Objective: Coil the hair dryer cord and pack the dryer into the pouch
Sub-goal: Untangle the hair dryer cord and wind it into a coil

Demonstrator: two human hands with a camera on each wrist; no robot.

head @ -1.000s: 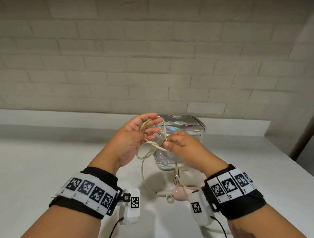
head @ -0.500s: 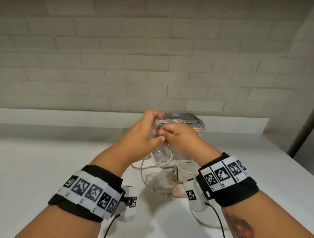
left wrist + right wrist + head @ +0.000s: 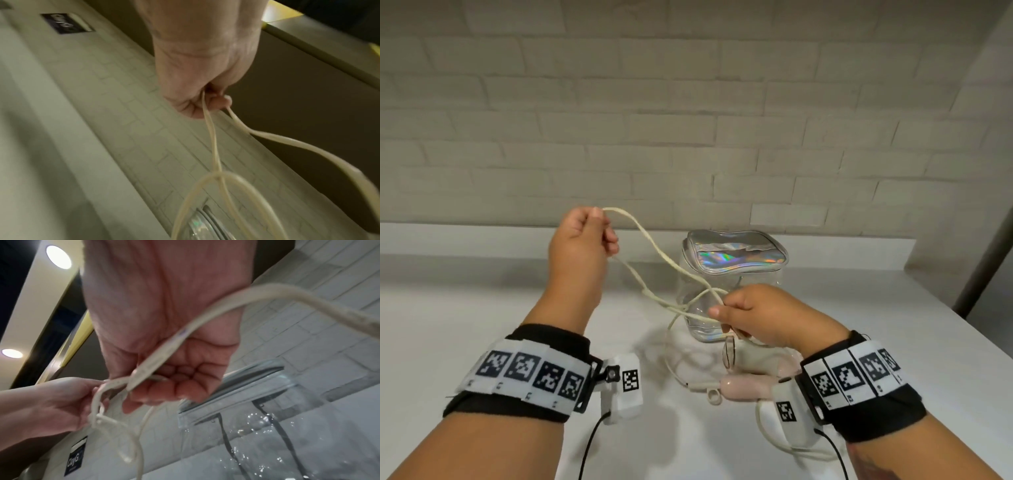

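Observation:
A cream cord (image 3: 654, 253) stretches in loops between my two hands above the white counter. My left hand (image 3: 585, 236) is raised at the left and pinches a bend of the cord (image 3: 207, 113) in its curled fingers. My right hand (image 3: 750, 311) is lower, in front of the pouch, and grips crossing strands of the cord (image 3: 156, 360). The pink hair dryer (image 3: 750, 382) lies on the counter under my right wrist, partly hidden by it. The clear pouch (image 3: 732, 267) with a holographic silver top stands upright behind my right hand.
The white counter (image 3: 465, 308) runs to a low ledge and a pale brick wall (image 3: 688, 120) behind the pouch. A dark post (image 3: 983, 263) stands at the counter's far right edge. Black cables hang from both wrist cameras.
My hands, close together in front of the pouch before, have drawn apart. The left hand rose up and to the left, pulling a loop of cord out; the right hand dropped lower.

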